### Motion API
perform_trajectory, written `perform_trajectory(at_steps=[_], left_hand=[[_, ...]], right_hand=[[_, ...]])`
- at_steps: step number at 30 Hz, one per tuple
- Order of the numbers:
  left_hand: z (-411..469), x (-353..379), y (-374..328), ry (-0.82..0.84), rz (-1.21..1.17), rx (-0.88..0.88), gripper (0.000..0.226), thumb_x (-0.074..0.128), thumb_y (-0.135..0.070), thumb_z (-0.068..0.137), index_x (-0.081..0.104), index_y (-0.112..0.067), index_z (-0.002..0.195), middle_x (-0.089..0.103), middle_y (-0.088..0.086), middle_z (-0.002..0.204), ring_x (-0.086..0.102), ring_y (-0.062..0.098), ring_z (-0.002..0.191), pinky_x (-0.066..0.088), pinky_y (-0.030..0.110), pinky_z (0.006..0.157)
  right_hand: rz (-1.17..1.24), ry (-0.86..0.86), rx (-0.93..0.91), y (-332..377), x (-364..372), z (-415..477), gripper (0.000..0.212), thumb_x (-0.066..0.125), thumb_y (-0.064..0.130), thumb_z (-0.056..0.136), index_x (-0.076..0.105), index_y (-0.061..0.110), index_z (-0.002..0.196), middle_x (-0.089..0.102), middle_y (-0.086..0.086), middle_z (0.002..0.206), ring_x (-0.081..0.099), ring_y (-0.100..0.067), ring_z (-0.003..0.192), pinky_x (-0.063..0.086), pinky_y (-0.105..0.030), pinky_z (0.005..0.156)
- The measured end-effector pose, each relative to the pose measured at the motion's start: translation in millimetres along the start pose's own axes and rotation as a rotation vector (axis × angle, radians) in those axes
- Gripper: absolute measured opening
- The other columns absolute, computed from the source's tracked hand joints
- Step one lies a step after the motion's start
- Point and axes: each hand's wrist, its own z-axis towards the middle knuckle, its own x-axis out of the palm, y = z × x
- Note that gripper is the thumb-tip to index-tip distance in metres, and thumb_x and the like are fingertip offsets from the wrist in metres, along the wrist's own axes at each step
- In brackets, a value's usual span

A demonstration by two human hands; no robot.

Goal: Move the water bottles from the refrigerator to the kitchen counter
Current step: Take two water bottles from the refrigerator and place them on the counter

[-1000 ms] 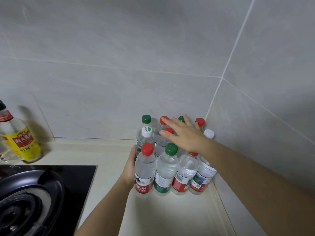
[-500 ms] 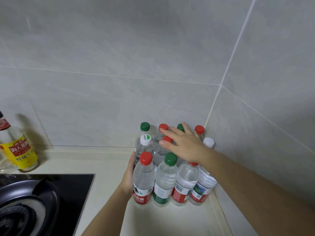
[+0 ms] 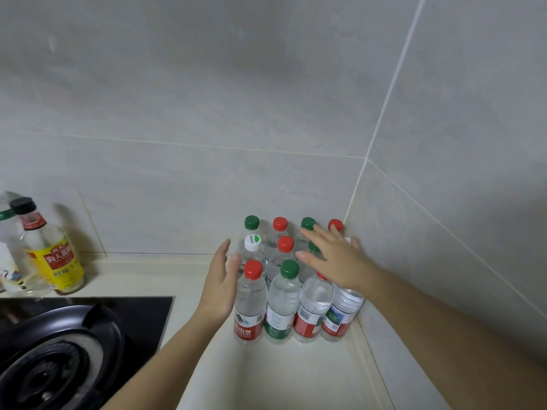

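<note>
Clear water bottles (image 3: 282, 294), lower centre of the frame: caps red or green, except one white cap (image 3: 253, 243) with a green mark. Front-row labels (image 3: 248, 329), left to right: red with white characters; green and white; red and white; blue, white and red. Seasoning bottle (image 3: 56, 261), left edge: yellow label with a red panel, red neck band, black cap. Wall tiles (image 3: 207, 99): pale grey, faintly mottled, with off-white grout lines. Kitchen counter (image 3: 281, 377): cream. Hob (image 3: 142, 315), lower left: glossy black.
</note>
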Motion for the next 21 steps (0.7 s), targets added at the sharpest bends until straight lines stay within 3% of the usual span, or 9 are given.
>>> perform_trajectory(at_steps=[4,7,10,16,21], left_hand=[[-16,-9,-36,0.101,0.467,0.338,0.084,0.064,-0.06,0.081,0.018,-0.041,0.149,0.024,-0.02,0.148,0.037,-0.001,0.127,0.045,0.027,0.095],[-16,3,-46,0.2,0.931,0.404,0.102,0.076,-0.056,0.071,0.009,-0.047,0.146,0.017,-0.008,0.153,0.039,0.015,0.128,0.054,0.033,0.081],[-15,19,-42,0.267,1.164,0.427,0.103,0.08,-0.042,0.073,0.007,-0.038,0.146,0.02,0.004,0.148,0.037,0.025,0.124,0.057,0.031,0.077],[-17,22,-34,0.263,1.288,0.431,0.07,0.072,-0.035,0.084,0.03,-0.015,0.138,0.031,0.006,0.138,0.037,0.026,0.119,0.052,0.027,0.082],[-16,22,-32,0.273,1.256,0.433,0.069,0.073,-0.037,0.083,0.034,-0.013,0.134,0.032,0.007,0.137,0.038,0.027,0.118,0.051,0.027,0.086]], right_hand=[[-0.049,0.024,-0.041,-8,-5,-25,0.08,0.04,0.078,0.086,0.01,0.048,0.153,0.003,0.01,0.166,0.0,-0.021,0.153,0.012,-0.061,0.117],[-0.092,0.058,-0.047,-13,0,-34,0.087,0.059,0.071,0.081,0.015,0.048,0.152,0.0,0.008,0.166,-0.005,-0.022,0.153,0.021,-0.062,0.115],[-0.19,0.034,-0.034,-12,11,-36,0.088,0.066,0.065,0.079,0.019,0.045,0.15,-0.003,0.005,0.166,-0.006,-0.028,0.153,0.023,-0.061,0.114],[-0.277,-0.061,0.0,-12,24,-33,0.085,0.066,0.068,0.078,0.024,0.042,0.147,0.004,0.001,0.166,0.001,-0.032,0.153,0.029,-0.055,0.116],[-0.323,-0.055,0.035,-7,24,-38,0.09,0.064,0.069,0.078,0.017,0.042,0.149,0.002,0.001,0.166,0.001,-0.034,0.152,0.025,-0.059,0.115]])
